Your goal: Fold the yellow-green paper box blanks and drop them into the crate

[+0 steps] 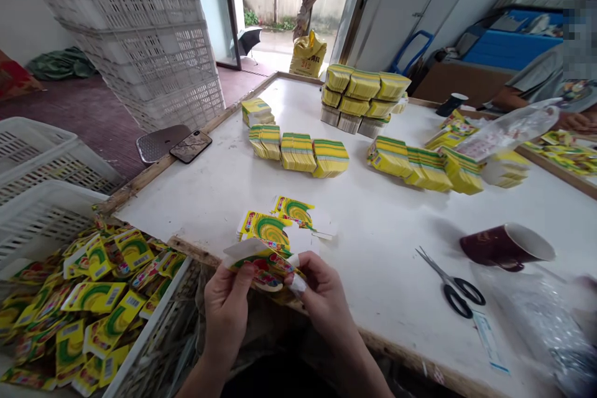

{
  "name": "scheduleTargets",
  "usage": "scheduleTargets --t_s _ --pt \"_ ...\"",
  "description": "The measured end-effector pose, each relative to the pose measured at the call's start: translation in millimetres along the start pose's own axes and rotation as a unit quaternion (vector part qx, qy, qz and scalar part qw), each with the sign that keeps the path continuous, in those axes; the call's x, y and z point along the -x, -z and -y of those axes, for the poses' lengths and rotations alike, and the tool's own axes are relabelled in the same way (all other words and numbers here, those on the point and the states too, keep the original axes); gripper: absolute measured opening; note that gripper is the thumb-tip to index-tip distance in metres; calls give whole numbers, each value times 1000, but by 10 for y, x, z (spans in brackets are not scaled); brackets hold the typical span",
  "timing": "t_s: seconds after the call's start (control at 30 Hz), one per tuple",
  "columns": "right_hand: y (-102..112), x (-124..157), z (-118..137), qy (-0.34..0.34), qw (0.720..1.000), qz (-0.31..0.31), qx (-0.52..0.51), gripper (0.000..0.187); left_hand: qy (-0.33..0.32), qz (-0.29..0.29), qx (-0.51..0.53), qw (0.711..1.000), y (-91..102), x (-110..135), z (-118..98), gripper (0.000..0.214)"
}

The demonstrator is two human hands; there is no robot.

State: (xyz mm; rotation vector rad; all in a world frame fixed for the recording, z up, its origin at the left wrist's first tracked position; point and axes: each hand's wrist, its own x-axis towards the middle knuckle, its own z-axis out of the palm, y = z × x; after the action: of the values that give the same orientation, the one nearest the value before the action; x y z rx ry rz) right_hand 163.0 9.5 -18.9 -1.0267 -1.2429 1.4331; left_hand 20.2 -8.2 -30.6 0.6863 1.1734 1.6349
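Just over the table's front edge, a printed yellow and green cardboard box [263,264] is held between both hands, its white flap sticking out at the left. My left hand [228,301] pinches its left side with the thumb on top. At its right end, my right hand [321,289] grips the card; a white wrapping shows on one finger. Right behind the hands lies a small pile of flat boxes [265,228], with another flat box [295,208] beyond it. The fingers under the held box are hidden.
Bundled box stacks [298,152] stand in rows, with a taller pile [357,99] behind. Scissors [452,283], a maroon mug [504,245] and plastic bags lie right. A phone [191,146] rests on the left edge. A crate [153,305] of filled boxes stands left. Another person's arm shows far right.
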Motion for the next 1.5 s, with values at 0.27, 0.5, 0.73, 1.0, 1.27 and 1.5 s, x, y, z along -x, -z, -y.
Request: scheduleTargets --t_s 0.27,0.5,0.73,1.0,1.27,1.5 --pt "401 26 313 255 908 41 329 21 -11 190 -70 979 260 -176 -415 89" --pt "243 191 271 266 896 48 351 35 20 336 -393 855 106 -7 -385 77" --pt "86 184 -32 -34 999 -7 -18 57 -134 301 -456 827 21 170 -167 73" --pt "14 165 29 -16 997 68 -12 57 -166 313 -456 816 -16 112 -224 57" --pt "98 195 -77 154 960 83 220 60 -213 231 -507 802 15 67 -16 69" --pt "230 113 -143 145 926 116 330 49 -231 192 -562 771 198 1 -38 57"
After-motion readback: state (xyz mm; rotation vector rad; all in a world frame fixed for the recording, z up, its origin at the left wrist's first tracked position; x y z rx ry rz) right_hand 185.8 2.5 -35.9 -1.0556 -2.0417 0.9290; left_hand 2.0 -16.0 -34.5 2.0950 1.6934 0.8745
